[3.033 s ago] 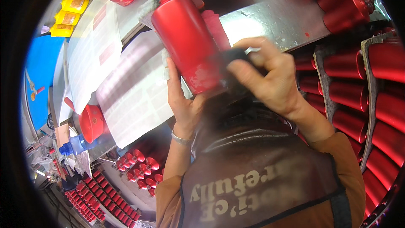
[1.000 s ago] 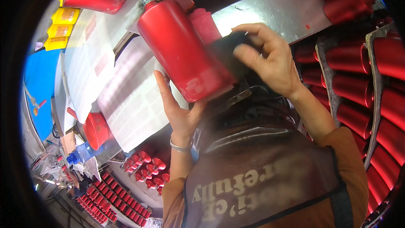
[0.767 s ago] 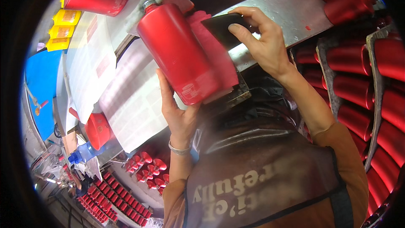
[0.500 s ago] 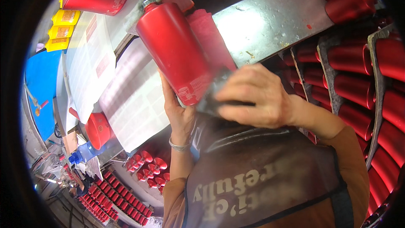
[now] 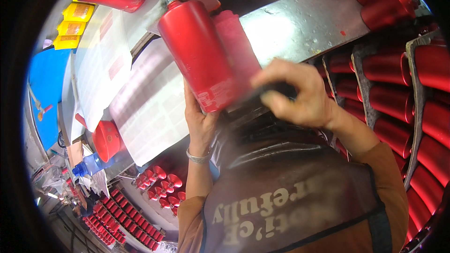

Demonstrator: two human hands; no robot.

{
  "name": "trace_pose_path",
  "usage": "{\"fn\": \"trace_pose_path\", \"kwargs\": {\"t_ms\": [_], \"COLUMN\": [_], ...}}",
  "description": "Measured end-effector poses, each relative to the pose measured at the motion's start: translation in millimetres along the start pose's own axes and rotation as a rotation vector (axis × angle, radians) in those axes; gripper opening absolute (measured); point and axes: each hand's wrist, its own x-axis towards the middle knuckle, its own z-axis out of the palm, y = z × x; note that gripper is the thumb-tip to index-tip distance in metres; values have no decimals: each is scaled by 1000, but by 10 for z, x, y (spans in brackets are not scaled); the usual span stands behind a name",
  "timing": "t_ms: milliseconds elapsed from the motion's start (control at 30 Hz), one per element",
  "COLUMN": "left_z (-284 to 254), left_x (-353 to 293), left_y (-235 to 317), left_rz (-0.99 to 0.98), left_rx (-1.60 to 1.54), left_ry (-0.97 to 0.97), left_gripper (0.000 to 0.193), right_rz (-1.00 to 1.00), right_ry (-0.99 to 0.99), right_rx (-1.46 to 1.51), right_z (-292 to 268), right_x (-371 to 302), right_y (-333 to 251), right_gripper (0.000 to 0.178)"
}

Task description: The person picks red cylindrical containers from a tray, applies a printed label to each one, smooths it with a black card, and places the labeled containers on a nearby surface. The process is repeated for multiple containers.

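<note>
A matte red cylinder (image 5: 197, 51), shaped like a bottle, lies tilted in front of me with its metal neck at the far end. Whitish printed marks show near its close end. My left hand (image 5: 199, 117) is closed round the underside and left of that close end, partly hidden by it. To the right of the cylinder, my right hand (image 5: 300, 93) is curled, apart from it and blurred by motion. Something dark shows between its fingers; its kind is too smeared to tell. A pink cloth (image 5: 236, 37) lies along the cylinder's right side.
Racks of red cylinders (image 5: 389, 98) stand close on my right. The metal tabletop (image 5: 300, 23) is ahead. White printed sheets (image 5: 150, 103), a red scoop-like container (image 5: 107, 140), a blue bottle (image 5: 93, 165) and yellow packs (image 5: 77, 13) are on the left.
My right hand has moved right and slightly up, off the cylinder's close end, with the dark thing. The cylinder and my left hand have shifted only slightly.
</note>
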Motion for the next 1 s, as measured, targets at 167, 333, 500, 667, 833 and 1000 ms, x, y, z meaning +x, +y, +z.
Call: {"fn": "trace_pose_path", "kwargs": {"t_ms": [167, 333, 500, 667, 833, 1000], "left_z": [-9, 38, 59, 113, 74, 47], "left_x": [3, 19, -59, -45, -23, -47], "left_y": [-5, 85, 354, 400, 272, 292], "left_rz": [10, 64, 350, 341, 256, 303], "left_rx": [215, 141, 529, 549, 400, 374], "left_ry": [17, 44, 140, 213, 154, 149], "left_gripper": [91, 85, 86, 90, 86, 83], "right_rz": [68, -455, 121, 29, -8, -179], "right_ry": [250, -62, -95, -128, 163, -174], "right_rx": [-244, -258, -13, -74, -424, -592], "right_z": [32, 148, -26, 25, 74, 80], "right_x": [517, 199, -17, 418, 682, 804], "right_y": [142, -108, -220, -149, -250, -371], "right_gripper": [25, 29, 28, 33, 37, 38]}}
